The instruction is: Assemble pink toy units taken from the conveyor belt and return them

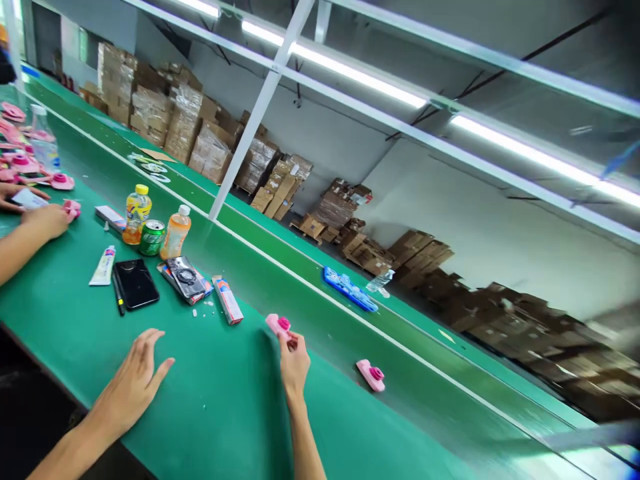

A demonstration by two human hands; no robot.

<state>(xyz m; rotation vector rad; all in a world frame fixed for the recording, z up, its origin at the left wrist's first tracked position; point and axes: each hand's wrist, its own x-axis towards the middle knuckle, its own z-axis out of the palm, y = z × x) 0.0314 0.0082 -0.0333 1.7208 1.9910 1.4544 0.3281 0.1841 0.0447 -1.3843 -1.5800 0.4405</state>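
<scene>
My right hand (294,363) pinches a pink toy camera (278,325) with a darker pink lens, at the border between the green tabletop (215,393) and the conveyor belt. Over the tabletop, my left hand (133,380) is held with its fingers apart and nothing in it. A second pink toy camera (371,376) lies on the belt to the right of my right hand. Ahead of my left hand are a black phone (136,284), a marker pen (119,297) beside it, and a glue tube (103,267).
Two drink bottles (176,232) and a green can (151,238) stand behind the phone, near small boxes (227,300). A co-worker's hands (46,223) work at the left by a heap of pink parts (23,160). A blue tray (349,289) lies across the belt. A white post (255,123) rises mid-view.
</scene>
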